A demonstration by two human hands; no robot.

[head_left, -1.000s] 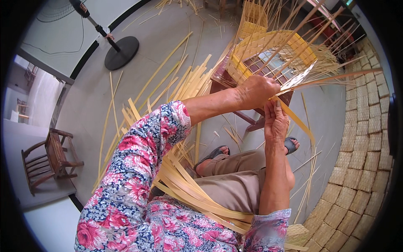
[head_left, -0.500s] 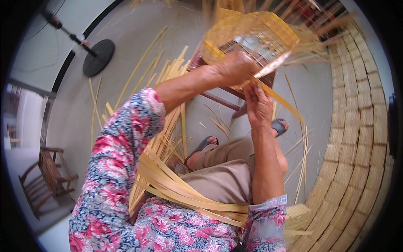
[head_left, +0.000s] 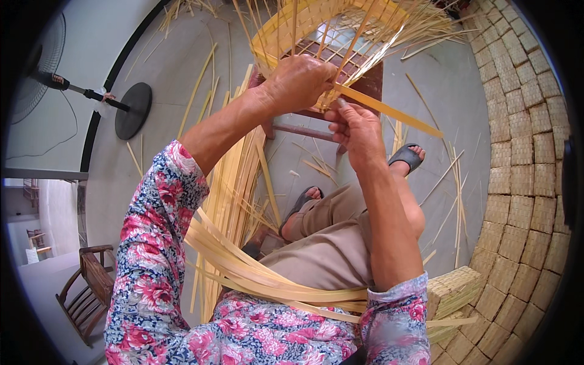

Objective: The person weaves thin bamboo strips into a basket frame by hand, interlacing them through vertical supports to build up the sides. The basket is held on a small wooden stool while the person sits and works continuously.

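A partly woven yellow bamboo basket (head_left: 263, 41) with upright stakes standing loose rests on a dark red wooden stool (head_left: 372, 74). At its near edge, my left hand (head_left: 299, 82) is closed around a flat bamboo strip (head_left: 398, 114), whose free end sticks out to the right. Just below the strip, my right hand (head_left: 360, 131) has its thumb and fingers curled together against the basket's near corner; what they pinch is too hidden to make out. Several long bamboo strips (head_left: 274, 283) lie bundled across my lap.
More strips (head_left: 234, 182) lean at my left, with loose slivers on the grey floor. Stacked woven blocks (head_left: 517, 182) line the right side, near a small woven bundle (head_left: 453, 289). A standing fan (head_left: 132, 109) and a wooden chair (head_left: 91, 292) are at the left.
The basket has turned, and its stakes now point up and toward the far side. Both hands have shifted slightly left along its near edge, still close together at the strip.
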